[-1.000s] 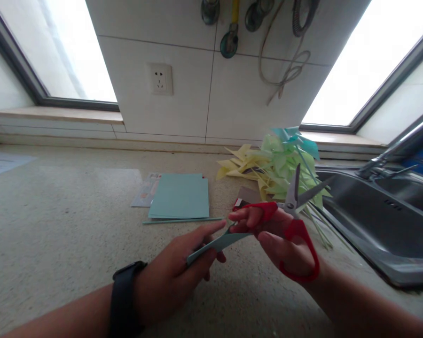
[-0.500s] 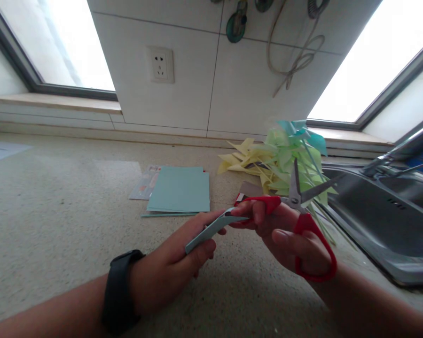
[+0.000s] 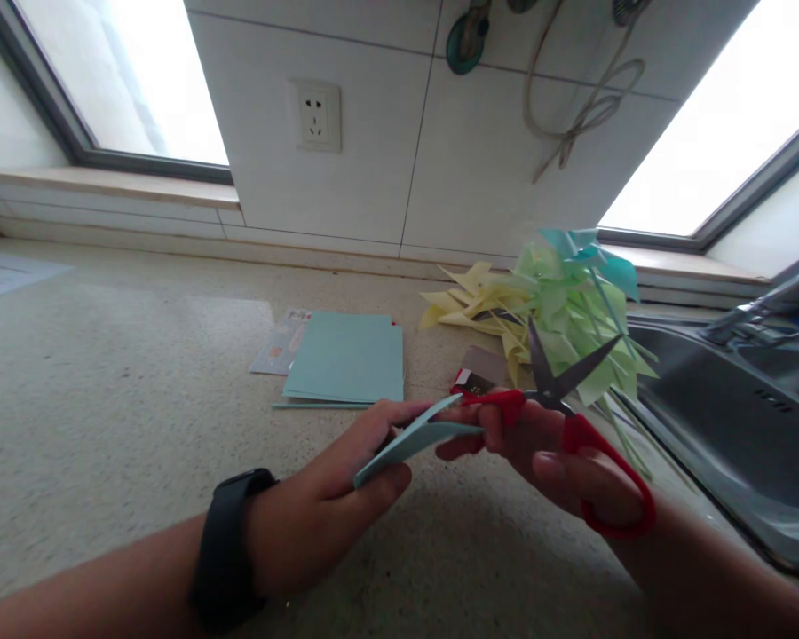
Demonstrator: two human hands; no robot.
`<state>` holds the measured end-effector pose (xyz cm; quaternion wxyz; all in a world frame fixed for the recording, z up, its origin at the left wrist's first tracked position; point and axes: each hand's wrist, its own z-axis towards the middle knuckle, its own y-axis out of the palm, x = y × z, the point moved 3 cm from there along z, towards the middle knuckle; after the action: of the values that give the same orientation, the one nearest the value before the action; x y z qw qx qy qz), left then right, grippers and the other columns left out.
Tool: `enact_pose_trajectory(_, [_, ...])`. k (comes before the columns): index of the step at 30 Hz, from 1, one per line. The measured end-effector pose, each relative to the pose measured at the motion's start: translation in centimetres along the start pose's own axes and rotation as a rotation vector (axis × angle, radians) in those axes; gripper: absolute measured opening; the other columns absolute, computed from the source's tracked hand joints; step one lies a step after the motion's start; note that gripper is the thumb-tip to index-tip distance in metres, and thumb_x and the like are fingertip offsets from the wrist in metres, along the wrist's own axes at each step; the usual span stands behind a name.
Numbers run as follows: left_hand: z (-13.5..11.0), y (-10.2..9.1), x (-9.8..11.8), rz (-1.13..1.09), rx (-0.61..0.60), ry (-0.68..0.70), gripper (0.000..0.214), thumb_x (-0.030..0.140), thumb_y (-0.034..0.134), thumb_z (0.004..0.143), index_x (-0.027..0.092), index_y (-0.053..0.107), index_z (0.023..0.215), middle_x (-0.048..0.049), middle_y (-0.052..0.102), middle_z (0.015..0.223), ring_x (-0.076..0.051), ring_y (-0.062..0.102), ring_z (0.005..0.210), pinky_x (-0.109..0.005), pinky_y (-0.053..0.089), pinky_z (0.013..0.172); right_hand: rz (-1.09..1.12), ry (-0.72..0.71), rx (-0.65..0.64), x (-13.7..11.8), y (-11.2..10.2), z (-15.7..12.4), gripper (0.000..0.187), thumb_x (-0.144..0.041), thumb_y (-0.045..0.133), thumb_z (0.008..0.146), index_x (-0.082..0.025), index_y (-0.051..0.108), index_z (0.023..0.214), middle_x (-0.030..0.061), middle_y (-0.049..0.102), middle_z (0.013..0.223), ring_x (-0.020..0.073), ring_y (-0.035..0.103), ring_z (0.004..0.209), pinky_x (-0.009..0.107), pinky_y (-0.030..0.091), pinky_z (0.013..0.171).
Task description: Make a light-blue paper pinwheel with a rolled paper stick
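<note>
My left hand (image 3: 346, 470), with a black watch on its wrist, grips a folded piece of light blue paper (image 3: 409, 441) between thumb and fingers. The paper's layers spread apart on the right side. My right hand (image 3: 539, 448) has red-handled scissors (image 3: 549, 397) hooked on its fingers and thumb, blades spread and pointing away from me. Its fingertips touch the right end of the folded paper. Just beyond my left hand, a stack of light blue square sheets (image 3: 346, 355) lies on the speckled counter (image 3: 139, 426).
Yellow, green and blue paper pinwheels (image 3: 559, 293) are heaped at the back right. Near them lies a small red and dark packet (image 3: 472, 377). A steel sink (image 3: 739, 417) borders the counter on the right. A clear plastic wrapper (image 3: 276, 342) lies beside the sheets.
The folded paper's layers have come apart at the right end. My right hand has shifted slightly right with the scissors, and the view has turned a little left.
</note>
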<state>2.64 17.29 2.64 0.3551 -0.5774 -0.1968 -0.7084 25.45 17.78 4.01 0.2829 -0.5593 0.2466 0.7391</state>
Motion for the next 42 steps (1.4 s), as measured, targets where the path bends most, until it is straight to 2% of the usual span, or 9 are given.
enact_pose_trajectory(3, [-0.2, 0.1, 0.0, -0.002, -0.024, -0.008, 0.043, 0.030, 0.051, 0.103, 0.036, 0.048, 0.146, -0.0045, 0.057, 0.143, -0.029, 0.051, 0.131, -0.051, 0.035, 0.114, 0.030, 0.062, -0.112, -0.6, -0.5, -0.2, 0.026, -0.040, 0.062, 0.095, -0.021, 0.064, 0.112, 0.0113, 0.066, 0.119, 0.0287, 0.065, 0.109, 0.049, 0.052, 0.097])
enact_pose_trajectory(7, [-0.2, 0.1, 0.3, 0.027, -0.061, -0.006, 0.043, 0.029, 0.051, 0.103, 0.035, 0.050, 0.146, -0.0045, 0.056, 0.145, -0.030, 0.049, 0.134, -0.051, 0.035, 0.114, 0.045, 0.155, -0.184, -1.4, -0.3, -0.5, 0.031, -0.035, 0.067, 0.095, -0.018, 0.065, 0.120, 0.0097, 0.069, 0.108, 0.0268, 0.068, 0.110, 0.043, 0.055, 0.094])
enact_pose_trajectory(12, [-0.3, 0.0, 0.4, 0.067, -0.045, 0.001, 0.042, 0.029, 0.048, 0.105, 0.035, 0.048, 0.147, -0.0046, 0.056, 0.144, -0.028, 0.050, 0.133, -0.049, 0.037, 0.113, 0.058, 0.167, -0.240, -1.5, -0.7, -0.7, 0.027, -0.039, 0.071, 0.091, -0.014, 0.066, 0.102, 0.0057, 0.069, 0.088, 0.0206, 0.073, 0.087, 0.033, 0.057, 0.081])
enact_pose_trajectory(17, [-0.3, 0.1, 0.4, 0.093, -0.027, -0.023, 0.042, 0.029, 0.046, 0.105, 0.035, 0.048, 0.146, -0.0050, 0.058, 0.140, -0.028, 0.052, 0.129, -0.049, 0.037, 0.112, 0.080, 0.243, -0.280, -1.2, -3.0, -2.0, 0.032, -0.036, 0.074, 0.088, -0.014, 0.065, 0.111, 0.0081, 0.073, 0.094, 0.0155, 0.072, 0.072, 0.024, 0.054, 0.065])
enact_pose_trajectory(21, [-0.3, 0.2, 0.5, 0.102, -0.025, -0.001, 0.043, 0.026, 0.046, 0.104, 0.033, 0.049, 0.146, -0.0059, 0.059, 0.138, -0.028, 0.054, 0.126, -0.049, 0.040, 0.110, 0.092, 0.341, -0.259, -1.3, -4.1, -3.1, 0.024, -0.032, 0.077, 0.084, -0.014, 0.065, 0.094, 0.0033, 0.069, 0.082, 0.0104, 0.065, 0.063, 0.019, 0.050, 0.058])
enact_pose_trajectory(25, [-0.3, 0.1, 0.6, 0.094, -0.021, 0.037, 0.043, 0.028, 0.048, 0.104, 0.031, 0.049, 0.146, -0.0068, 0.058, 0.141, -0.028, 0.053, 0.129, -0.047, 0.040, 0.111, 0.023, 0.443, -0.276, -1.6, -4.4, -3.6, 0.036, -0.046, 0.077, 0.083, -0.014, 0.062, 0.086, 0.0013, 0.064, 0.076, 0.0086, 0.060, 0.059, 0.018, 0.046, 0.055])
enact_pose_trajectory(33, [-0.3, -0.1, 0.5, 0.081, -0.030, 0.079, 0.044, 0.028, 0.049, 0.104, 0.030, 0.049, 0.148, -0.0080, 0.058, 0.144, -0.028, 0.053, 0.130, -0.047, 0.040, 0.112, -0.071, 0.549, -0.284, -0.1, -5.1, -4.0, 0.047, -0.055, 0.082, 0.075, -0.013, 0.062, 0.081, 0.0009, 0.063, 0.068, 0.0089, 0.057, 0.054, 0.018, 0.041, 0.049])
enact_pose_trajectory(39, [-0.4, 0.0, 0.6, 0.101, -0.052, 0.006, 0.040, 0.028, 0.049, 0.104, 0.029, 0.052, 0.144, -0.0084, 0.060, 0.140, -0.028, 0.054, 0.128, -0.049, 0.041, 0.111, -0.066, 0.584, -0.330, -0.9, -4.5, -3.3, 0.045, -0.055, 0.080, 0.078, -0.013, 0.062, 0.081, 0.0001, 0.062, 0.066, 0.0081, 0.055, 0.051, 0.018, 0.041, 0.047])
enact_pose_trajectory(42, [-0.4, 0.2, 0.6, 0.086, -0.089, -0.011, 0.038, 0.029, 0.048, 0.105, 0.028, 0.054, 0.143, -0.0087, 0.062, 0.138, -0.028, 0.056, 0.125, -0.048, 0.042, 0.109, -0.064, 0.618, -0.404, -1.4, -4.3, -2.7, 0.042, -0.052, 0.079, 0.081, -0.013, 0.064, 0.083, 0.0015, 0.063, 0.068, 0.0100, 0.058, 0.054, 0.019, 0.044, 0.049])
